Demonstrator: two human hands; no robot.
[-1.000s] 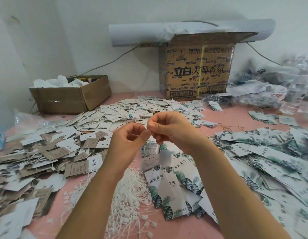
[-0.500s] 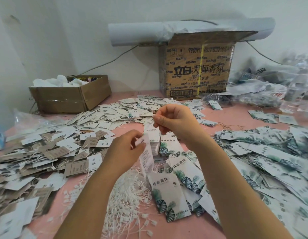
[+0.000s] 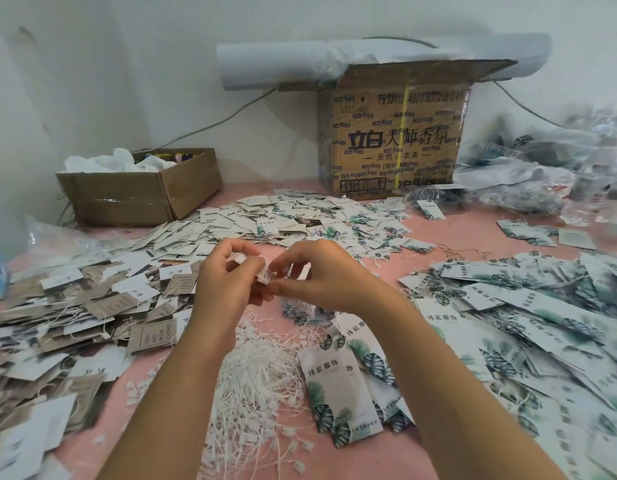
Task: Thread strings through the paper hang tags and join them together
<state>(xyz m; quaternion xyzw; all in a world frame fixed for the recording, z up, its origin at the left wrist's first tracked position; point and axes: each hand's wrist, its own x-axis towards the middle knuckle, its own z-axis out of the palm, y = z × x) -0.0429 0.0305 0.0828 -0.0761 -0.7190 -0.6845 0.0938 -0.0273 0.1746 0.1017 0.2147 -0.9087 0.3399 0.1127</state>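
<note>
— Which step is in hand, do you think?

— The joining, I would say. The left hand and the right hand meet above the pink table. Each one pinches the same small bundle of white tags between thumb and fingers.

— Is a string through the holes?

— I cannot tell. The bundle is blurred and the fingers cover it.

— And the material?

— The loose strings lie in a heap at 6 o'clock from the hands. The leaf-printed tags are at 5 o'clock, with many more at 3 o'clock.

— What does the next move call for?

— Probably one hand must keep the holes lined up while the other takes a single string. They are thin and look tangled, so a fine pinch is needed.
</note>
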